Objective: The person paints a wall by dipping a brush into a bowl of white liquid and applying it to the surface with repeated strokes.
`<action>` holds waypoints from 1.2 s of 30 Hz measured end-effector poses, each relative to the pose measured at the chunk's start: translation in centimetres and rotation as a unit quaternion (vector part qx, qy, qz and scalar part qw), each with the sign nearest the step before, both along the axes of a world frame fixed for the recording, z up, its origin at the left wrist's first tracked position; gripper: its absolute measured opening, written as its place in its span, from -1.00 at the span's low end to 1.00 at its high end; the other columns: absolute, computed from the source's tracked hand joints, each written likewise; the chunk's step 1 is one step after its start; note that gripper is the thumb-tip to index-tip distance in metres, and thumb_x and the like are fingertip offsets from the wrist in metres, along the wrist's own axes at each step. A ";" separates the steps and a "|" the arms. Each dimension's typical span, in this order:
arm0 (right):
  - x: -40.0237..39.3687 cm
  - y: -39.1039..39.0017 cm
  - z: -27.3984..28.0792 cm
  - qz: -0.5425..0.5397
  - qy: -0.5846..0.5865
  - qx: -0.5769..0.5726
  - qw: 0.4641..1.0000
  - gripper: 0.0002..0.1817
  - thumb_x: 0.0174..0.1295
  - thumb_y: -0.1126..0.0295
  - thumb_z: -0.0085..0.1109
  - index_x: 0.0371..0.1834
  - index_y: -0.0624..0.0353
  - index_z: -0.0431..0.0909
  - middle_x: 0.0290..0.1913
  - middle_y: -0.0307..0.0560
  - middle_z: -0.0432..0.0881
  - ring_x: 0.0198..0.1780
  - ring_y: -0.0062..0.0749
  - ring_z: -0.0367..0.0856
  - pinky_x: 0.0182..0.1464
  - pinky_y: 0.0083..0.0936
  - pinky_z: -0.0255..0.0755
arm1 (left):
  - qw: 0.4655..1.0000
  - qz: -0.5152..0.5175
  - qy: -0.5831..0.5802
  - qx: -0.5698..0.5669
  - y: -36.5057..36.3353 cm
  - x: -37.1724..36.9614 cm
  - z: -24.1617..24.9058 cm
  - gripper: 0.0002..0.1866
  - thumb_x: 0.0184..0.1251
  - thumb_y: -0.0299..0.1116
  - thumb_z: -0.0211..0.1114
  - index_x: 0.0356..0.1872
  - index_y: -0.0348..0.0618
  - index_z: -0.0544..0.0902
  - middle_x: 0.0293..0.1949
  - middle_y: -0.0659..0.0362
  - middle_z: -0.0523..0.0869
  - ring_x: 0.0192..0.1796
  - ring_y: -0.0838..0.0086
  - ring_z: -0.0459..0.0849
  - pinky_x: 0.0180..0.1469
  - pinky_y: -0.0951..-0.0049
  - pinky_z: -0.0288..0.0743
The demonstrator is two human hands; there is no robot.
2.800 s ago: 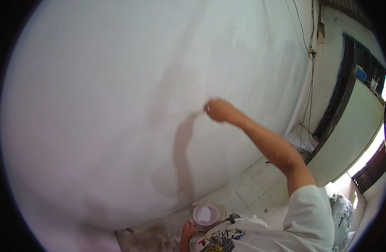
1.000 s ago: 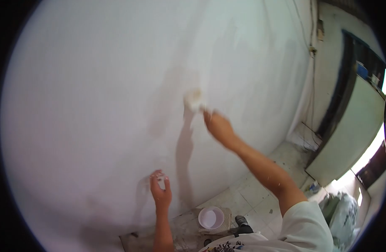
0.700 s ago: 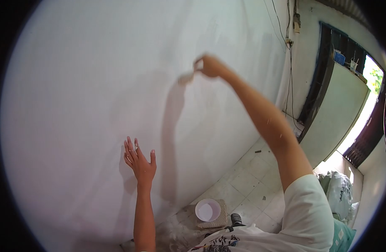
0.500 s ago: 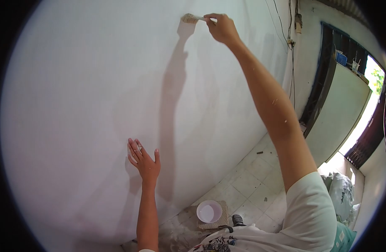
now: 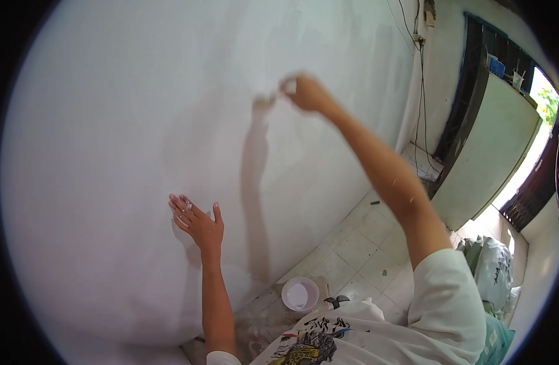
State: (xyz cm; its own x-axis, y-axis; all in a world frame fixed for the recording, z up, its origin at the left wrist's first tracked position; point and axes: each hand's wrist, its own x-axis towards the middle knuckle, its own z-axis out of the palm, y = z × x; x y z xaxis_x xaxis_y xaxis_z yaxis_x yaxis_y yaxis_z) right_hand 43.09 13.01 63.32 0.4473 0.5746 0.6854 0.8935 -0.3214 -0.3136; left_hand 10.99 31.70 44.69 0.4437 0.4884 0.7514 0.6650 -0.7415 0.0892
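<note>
The brush (image 5: 264, 104) was at the white wall (image 5: 118, 140), just beyond the fingertips of the right hand (image 5: 310, 94) and above the left hand (image 5: 201, 227), well apart from it. The right hand was closed around the brush's handle, with a small gap showing between thumb and fingers. Blur hid whether the bristles touched the wall. The left hand was open and held nothing, its fingers extended and its thumb apart, close against the wall; white specks marked its fingers.

A round, pale bowl (image 5: 300, 294) with white liquid inside sat below the 2 hands, on a woven, light-brown support (image 5: 320, 283) near the foot of the wall. Pale square tiles covered the floor (image 5: 358, 252). Dark cables (image 5: 422, 100) hung by the corner on the right. Beyond them stood a pale green panel (image 5: 487, 155), with a blue container (image 5: 496, 67) and a clear cup (image 5: 517, 79) at its top. Plastic bags (image 5: 493, 267) lay lower right.
</note>
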 end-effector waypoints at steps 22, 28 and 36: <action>-20.6 -8.6 -44.4 -0.073 0.405 -0.230 0.882 -0.66 0.30 0.18 0.09 0.05 0.10 0.57 -0.21 0.20 0.69 -0.16 0.12 0.67 -0.10 -0.08 0.55 | 0.997 0.054 -0.005 0.057 0.1 2.1 -0.7 0.06 0.29 0.19 0.20 0.46 -0.50 -0.06 0.51 -0.30 -0.14 0.56 -0.12 -0.16 0.42 -0.14 0.01; -26.0 -10.4 -50.9 -0.069 0.465 -0.353 0.809 -0.64 0.27 0.22 0.06 0.07 0.16 0.51 -0.16 0.20 0.69 -0.12 0.09 0.69 -0.08 -0.09 0.58 | 1.000 0.008 0.016 -0.009 1.3 0.9 -2.1 -0.16 0.39 0.08 0.15 0.42 -0.44 0.17 0.48 -0.34 -0.01 0.56 -0.09 -0.08 0.42 -0.12 0.02; -30.4 -8.3 -64.4 -0.072 0.446 -0.402 0.797 -0.63 0.24 0.34 -0.01 0.10 0.19 0.49 -0.19 0.16 0.67 -0.19 0.04 0.71 -0.14 -0.10 0.59 | 0.907 -0.123 0.160 -0.370 -5.8 -10.8 -29.5 -0.33 0.33 -0.19 0.26 0.38 -0.34 0.31 0.47 -0.33 0.05 0.51 -0.18 0.04 0.45 -0.10 -0.01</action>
State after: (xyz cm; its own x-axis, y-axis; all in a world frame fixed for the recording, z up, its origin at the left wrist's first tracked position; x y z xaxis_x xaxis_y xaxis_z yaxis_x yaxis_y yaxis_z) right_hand 12.66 4.70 -1.12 0.6512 0.5668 -0.5046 0.3671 -0.8173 -0.4442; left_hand 0.23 25.90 15.20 0.7456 0.6625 0.0721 0.5670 -0.6875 0.4537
